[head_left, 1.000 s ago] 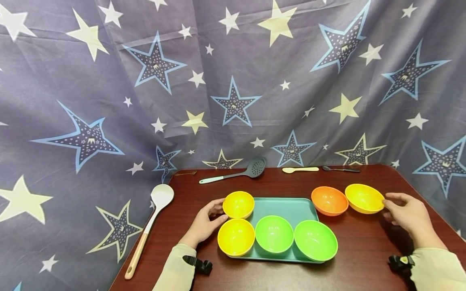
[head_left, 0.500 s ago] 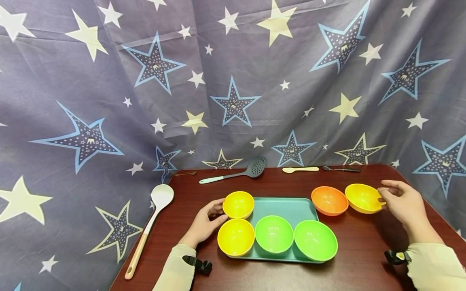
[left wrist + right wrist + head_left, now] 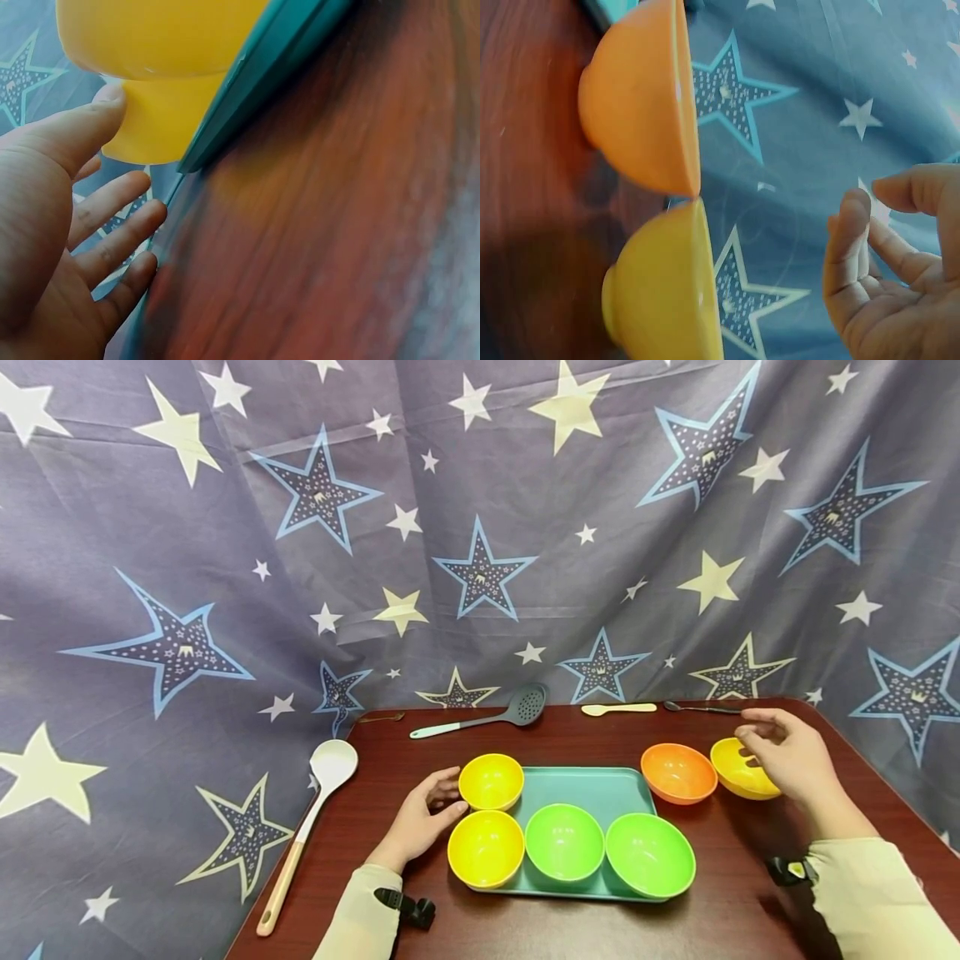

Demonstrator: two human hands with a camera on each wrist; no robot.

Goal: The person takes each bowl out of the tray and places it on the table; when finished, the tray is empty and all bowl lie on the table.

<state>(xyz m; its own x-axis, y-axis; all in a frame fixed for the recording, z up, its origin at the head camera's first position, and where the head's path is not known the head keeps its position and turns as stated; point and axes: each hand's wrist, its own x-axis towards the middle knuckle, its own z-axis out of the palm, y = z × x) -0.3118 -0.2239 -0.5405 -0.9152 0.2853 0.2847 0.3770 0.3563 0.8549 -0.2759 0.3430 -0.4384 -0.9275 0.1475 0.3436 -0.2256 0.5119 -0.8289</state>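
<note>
My left hand [image 3: 420, 818] lies beside the left end of a teal tray [image 3: 585, 782], thumb and fingers relaxed near two yellow bowls, the back one [image 3: 491, 782] and the front one [image 3: 486, 850]. In the left wrist view the thumb tip seems to touch a yellow bowl [image 3: 150, 120]; the fingers hold nothing. Two green bowls, a middle one [image 3: 565, 843] and a right one [image 3: 650, 857], are on the tray too. My right hand [image 3: 798, 764] hovers over the right yellow bowl [image 3: 729, 768], fingers loosely bent around nothing. An orange bowl [image 3: 678, 774] stands next to that bowl.
Along the table's back edge lie a grey slotted skimmer [image 3: 525, 706], a cream spoon [image 3: 618, 710] and a small dark spoon [image 3: 705, 708]. A long white ladle [image 3: 333, 762] with a wooden handle lies at the left edge. A star-patterned curtain [image 3: 480, 652] hangs behind.
My right hand has left the rim of the right yellow bowl and moved up and left, over it. The left hand and the bowls have stayed put.
</note>
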